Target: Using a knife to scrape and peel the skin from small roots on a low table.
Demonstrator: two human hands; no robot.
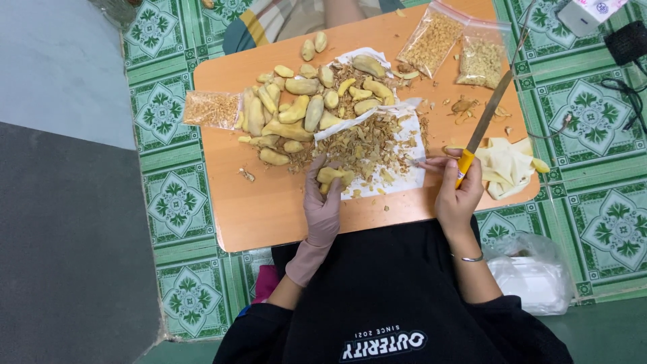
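Note:
My left hand [322, 202], in a pinkish glove, grips a peeled yellowish root piece [333, 176] at the near edge of a white paper sheet [397, 180] strewn with brown peelings. My bare right hand [457, 195] holds a knife [480, 129] with a yellow handle, its blade pointing away across the table. A pile of peeled root pieces [296, 114] lies on the orange low table [269, 209] beyond my left hand. More pieces rest on a second paper [360, 77] further back.
Two clear bags of chopped bits [435, 40] [480, 62] lie at the far right of the table, a third bag [211, 108] at the left edge. Pale crumpled gloves [509, 165] sit by my right hand. A white plastic bag [536, 276] lies on the green tiled floor.

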